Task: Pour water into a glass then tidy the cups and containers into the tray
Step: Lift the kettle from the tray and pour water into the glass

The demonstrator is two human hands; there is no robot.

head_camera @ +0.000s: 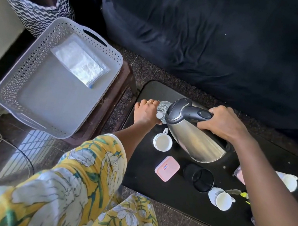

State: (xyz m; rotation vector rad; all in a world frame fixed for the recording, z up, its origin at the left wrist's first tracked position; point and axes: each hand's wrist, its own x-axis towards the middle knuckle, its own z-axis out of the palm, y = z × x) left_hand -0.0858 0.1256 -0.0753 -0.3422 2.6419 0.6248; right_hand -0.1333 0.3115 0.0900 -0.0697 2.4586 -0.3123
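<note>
Right hand [222,123] wraps its fingers tight round the handle of the steel kettle [193,137], tipped spout-first over the glass [162,111]; left hand [146,112] curls round that glass on the black table [150,195], grey tray [24,65] well apart

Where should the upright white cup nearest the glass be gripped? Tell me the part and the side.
Pinch the handle of the white cup: it stands upright with the loop on its far side. Probably best to come from above and the left, since the kettle leans close on its right.
</note>
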